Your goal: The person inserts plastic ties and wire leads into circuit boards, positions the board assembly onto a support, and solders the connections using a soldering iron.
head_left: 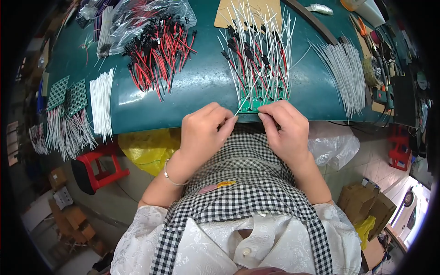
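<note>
A green circuit board (pixel 263 98) lies at the near edge of the dark green table (pixel 201 91), bristling with several white wires and red-and-black leads. My left hand (pixel 204 130) pinches a thin white wire (pixel 245 98) that slants up over the board's near left corner. My right hand (pixel 286 126) rests its fingertips on the board's near edge, thumb and forefinger closed together; what it pinches is hidden.
A pile of red-and-black leads (pixel 158 52) lies at the back left beside a clear bag (pixel 146 16). White wire bundles lie at the left (pixel 101 103) and right (pixel 346 71). More wired boards (pixel 66 96) hang off the left edge. A red stool (pixel 98 167) stands below.
</note>
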A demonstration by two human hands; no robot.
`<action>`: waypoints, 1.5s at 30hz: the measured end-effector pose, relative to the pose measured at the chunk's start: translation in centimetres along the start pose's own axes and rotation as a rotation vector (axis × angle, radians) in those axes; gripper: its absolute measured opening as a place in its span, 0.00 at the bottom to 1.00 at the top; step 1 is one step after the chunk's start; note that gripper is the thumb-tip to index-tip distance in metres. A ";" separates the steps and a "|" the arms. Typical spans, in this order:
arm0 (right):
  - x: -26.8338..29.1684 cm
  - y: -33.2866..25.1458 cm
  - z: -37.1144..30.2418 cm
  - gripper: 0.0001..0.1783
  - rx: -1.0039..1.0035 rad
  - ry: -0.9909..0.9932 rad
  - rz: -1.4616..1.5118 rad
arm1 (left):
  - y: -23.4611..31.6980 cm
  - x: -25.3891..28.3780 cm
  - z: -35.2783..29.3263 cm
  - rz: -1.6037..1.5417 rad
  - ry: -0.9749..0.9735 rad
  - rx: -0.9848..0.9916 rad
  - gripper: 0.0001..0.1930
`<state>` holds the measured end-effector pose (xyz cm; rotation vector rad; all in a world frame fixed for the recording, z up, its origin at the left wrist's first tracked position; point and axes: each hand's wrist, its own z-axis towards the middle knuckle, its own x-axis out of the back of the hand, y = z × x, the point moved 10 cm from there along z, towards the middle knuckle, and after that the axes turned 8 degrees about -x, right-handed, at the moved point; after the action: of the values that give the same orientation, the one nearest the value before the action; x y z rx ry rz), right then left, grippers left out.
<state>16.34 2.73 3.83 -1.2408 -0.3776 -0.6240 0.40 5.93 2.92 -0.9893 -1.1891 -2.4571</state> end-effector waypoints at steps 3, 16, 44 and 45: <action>0.1 0.0 -0.2 0.06 -0.004 0.007 0.008 | -1.2 1.6 -1.2 -0.228 -0.217 0.142 0.05; -0.6 -3.3 -0.1 0.10 0.133 -0.075 -0.071 | -14.8 26.0 -12.2 -0.084 0.376 0.426 0.04; -1.8 -1.9 0.2 0.17 -0.009 -0.120 -0.044 | -8.5 7.5 1.2 0.523 0.186 0.195 0.07; -1.6 -1.9 0.1 0.17 -0.015 -0.117 -0.044 | -9.0 7.3 1.0 0.508 0.173 0.233 0.07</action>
<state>13.88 2.89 4.35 -1.2896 -0.4996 -0.5946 -8.83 12.99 2.81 -0.8617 -0.9901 -1.9166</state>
